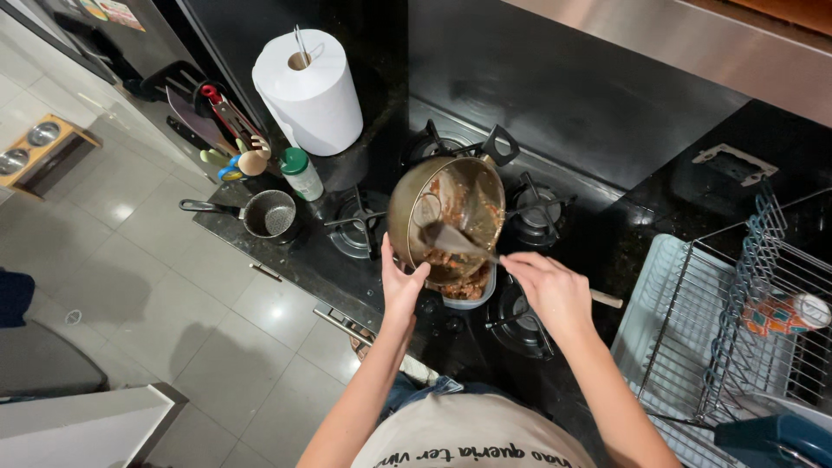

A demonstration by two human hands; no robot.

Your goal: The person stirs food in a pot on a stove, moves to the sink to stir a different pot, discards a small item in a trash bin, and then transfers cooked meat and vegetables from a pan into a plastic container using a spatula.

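My left hand [402,282] grips the near rim of a metal pot [414,189], tilted on its side over a white bowl [472,295] that holds brownish food. My right hand [555,290] holds a wooden-handled spatula [451,239] whose dark blade reaches inside the pot, against the food there. The pot's black handle [500,143] points away from me. Pot and bowl sit above a black gas hob [529,217].
A paper towel roll [310,91], a green-lidded jar [301,172], a utensil holder [232,130] and a small saucepan [269,214] stand left of the hob. A wire dish rack [737,321] with a patterned cup [784,312] is at the right. Grey tiled floor lies left.
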